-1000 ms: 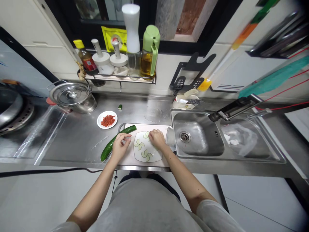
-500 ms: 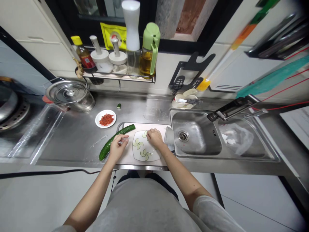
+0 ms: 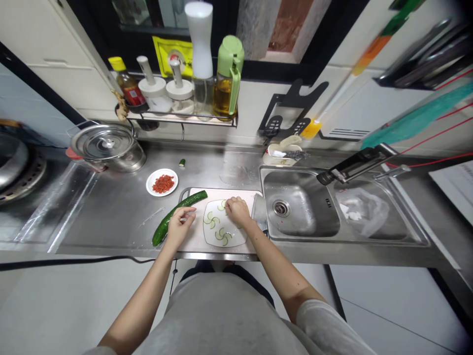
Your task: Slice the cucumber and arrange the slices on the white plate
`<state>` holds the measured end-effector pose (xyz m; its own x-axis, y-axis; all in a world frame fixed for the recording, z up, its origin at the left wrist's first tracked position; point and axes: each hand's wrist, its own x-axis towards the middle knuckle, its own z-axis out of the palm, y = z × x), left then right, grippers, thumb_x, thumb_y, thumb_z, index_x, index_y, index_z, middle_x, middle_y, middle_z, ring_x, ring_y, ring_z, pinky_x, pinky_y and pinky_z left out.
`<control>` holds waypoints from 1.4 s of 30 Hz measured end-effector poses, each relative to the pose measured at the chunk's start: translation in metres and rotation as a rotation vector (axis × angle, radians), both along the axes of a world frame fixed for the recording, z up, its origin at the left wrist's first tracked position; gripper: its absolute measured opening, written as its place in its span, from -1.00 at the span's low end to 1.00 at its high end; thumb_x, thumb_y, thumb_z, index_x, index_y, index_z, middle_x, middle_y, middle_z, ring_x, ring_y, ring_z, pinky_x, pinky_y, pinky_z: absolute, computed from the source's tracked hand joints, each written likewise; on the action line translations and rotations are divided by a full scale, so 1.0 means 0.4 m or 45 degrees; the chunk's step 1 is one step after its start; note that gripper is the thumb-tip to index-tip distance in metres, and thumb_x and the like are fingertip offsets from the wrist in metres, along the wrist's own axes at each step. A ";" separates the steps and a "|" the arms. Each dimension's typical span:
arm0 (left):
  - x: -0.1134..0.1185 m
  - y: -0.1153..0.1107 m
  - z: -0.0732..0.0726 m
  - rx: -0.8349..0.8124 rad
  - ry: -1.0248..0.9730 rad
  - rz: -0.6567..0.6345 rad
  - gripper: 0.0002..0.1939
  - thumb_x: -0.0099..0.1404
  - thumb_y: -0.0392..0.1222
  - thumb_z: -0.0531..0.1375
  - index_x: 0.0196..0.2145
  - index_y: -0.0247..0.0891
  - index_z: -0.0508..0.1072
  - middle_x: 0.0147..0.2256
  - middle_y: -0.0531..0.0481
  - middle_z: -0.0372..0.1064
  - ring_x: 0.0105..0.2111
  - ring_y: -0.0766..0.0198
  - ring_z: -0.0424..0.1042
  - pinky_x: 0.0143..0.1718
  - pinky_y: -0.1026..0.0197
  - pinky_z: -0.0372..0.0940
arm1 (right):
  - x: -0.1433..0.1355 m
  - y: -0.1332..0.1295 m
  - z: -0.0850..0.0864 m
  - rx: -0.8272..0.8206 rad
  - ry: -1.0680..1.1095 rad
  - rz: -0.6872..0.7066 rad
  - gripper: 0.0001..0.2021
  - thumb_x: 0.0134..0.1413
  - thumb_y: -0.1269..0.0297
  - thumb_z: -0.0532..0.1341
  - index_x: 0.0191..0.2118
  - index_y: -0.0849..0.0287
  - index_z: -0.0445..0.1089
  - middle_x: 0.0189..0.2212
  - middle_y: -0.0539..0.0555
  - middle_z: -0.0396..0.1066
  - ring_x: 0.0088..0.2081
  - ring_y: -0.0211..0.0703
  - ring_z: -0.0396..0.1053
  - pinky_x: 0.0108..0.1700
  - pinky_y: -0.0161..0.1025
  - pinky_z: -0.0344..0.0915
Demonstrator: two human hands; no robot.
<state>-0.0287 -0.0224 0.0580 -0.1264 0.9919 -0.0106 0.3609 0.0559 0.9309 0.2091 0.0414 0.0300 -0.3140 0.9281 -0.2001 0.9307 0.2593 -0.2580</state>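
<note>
On the pale cutting board (image 3: 192,240), the right hand (image 3: 237,211) covers the far-right corner of a squarish white plate (image 3: 238,238), fingertips hidden (whether they pinch anything, I cannot tell). Thin, crescent-shaped cucumber slices (image 3: 211,220) form pinwheels there. The left hand (image 3: 180,225), thumb and fingers narrowly parted, is beside a glossy, bumpy cucumber (image 3: 161,230).
</note>
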 end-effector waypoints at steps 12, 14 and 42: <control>-0.033 0.018 -0.003 0.012 0.049 0.121 -0.76 0.17 -0.07 0.20 -0.24 -0.21 0.51 -0.29 -0.01 0.40 -0.40 0.34 0.32 -0.30 0.27 0.27 | 0.054 -0.017 0.042 0.175 0.273 -0.210 -0.81 0.21 0.31 0.03 -0.25 0.17 0.39 -0.25 0.12 0.39 -0.18 -0.09 0.22 -0.12 -0.23 0.09; -0.050 0.028 0.004 0.029 0.085 0.173 -0.75 0.18 -0.06 0.19 -0.23 -0.22 0.51 -0.28 -0.02 0.40 -0.40 0.34 0.34 -0.32 0.28 0.26 | 0.081 -0.030 0.051 0.249 0.393 -0.251 -0.79 0.20 0.30 0.01 -0.28 0.18 0.38 -0.31 0.11 0.39 -0.21 -0.10 0.23 -0.13 -0.23 0.12; -0.264 0.355 -0.132 -0.213 0.975 0.336 -0.70 0.28 -0.21 0.09 -0.09 -0.09 0.53 -0.09 -0.12 0.36 -0.05 0.09 0.33 -0.05 0.15 0.24 | 0.229 -0.170 0.069 0.491 0.613 -0.439 -0.65 0.16 0.00 0.03 -0.35 0.15 0.41 -0.49 0.07 0.38 -0.42 -0.12 0.28 -0.31 -0.20 0.20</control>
